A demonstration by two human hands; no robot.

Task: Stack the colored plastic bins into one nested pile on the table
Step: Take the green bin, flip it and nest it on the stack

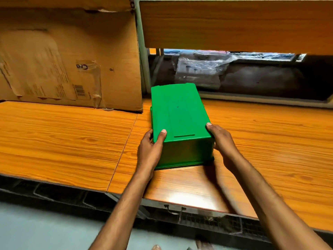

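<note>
A green plastic bin point(178, 112) lies upside down on the wooden table point(72, 141), its flat bottom facing up and its rim on the tabletop. My left hand point(150, 148) grips its near left corner, thumb on top. On the near right corner my right hand point(222, 141) holds the bin the same way. No other coloured bin shows in this view.
A large flattened cardboard box point(68, 56) leans upright at the back left. A wooden panel point(234, 24) hangs above the back right, with plastic-wrapped bundles point(201, 69) in the gap beneath it. The table's front edge runs close to me, floor below.
</note>
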